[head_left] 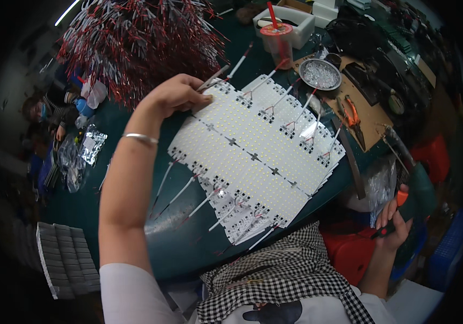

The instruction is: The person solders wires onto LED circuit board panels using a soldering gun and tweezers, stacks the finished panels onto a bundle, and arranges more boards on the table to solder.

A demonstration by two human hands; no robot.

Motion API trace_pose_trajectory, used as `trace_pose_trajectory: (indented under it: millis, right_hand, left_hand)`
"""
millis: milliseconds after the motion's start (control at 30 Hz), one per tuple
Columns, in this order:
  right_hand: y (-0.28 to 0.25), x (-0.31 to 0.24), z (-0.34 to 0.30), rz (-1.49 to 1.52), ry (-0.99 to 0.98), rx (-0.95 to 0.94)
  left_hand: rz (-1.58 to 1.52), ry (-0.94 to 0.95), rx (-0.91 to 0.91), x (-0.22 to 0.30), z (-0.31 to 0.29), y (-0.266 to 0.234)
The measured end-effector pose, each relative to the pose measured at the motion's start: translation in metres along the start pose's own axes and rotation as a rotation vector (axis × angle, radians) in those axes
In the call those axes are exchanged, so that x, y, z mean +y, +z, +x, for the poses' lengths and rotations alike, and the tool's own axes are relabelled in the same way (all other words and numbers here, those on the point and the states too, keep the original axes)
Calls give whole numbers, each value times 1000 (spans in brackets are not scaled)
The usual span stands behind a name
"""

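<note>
White LED light boards point(253, 146) lie in an overlapping stack on the green table, with rows of small yellow chips and wires soldered along two edges. At the stack's far left corner, my left hand point(180, 96) is closed, with slim metal tweezers point(213, 77) sticking out of its fingers toward a wire. Its fingertips touch the board's corner. Off to the right, beyond the table's edge, my right hand point(395, 222) is wrapped round the handle of a green soldering gun point(420, 186) with orange parts. The gun's thin metal tip points up and away from the boards.
A big bundle of red and white wires point(139, 46) stands at the back left. Behind the boards are a drink cup point(279, 46) with a straw, a metal bowl point(320, 74) of clear bits and orange-handled pliers point(352, 116). Another person point(53, 113) sits far left.
</note>
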State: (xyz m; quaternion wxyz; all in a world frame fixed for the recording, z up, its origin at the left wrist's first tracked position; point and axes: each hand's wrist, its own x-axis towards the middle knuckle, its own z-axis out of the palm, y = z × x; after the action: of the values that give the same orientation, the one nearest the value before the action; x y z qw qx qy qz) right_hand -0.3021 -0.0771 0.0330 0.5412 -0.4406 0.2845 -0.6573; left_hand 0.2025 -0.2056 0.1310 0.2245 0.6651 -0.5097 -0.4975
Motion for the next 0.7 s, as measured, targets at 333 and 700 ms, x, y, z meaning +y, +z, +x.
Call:
trace_pose_trajectory:
  millis: [333, 700]
  right_hand:
    - [-18, -8, 14, 128, -96, -55]
    - [18, 12, 5, 260, 44, -115]
  left_hand:
    - [-571, 208, 493, -22, -152, 36]
    - [-1292, -150, 612, -88, -204, 276]
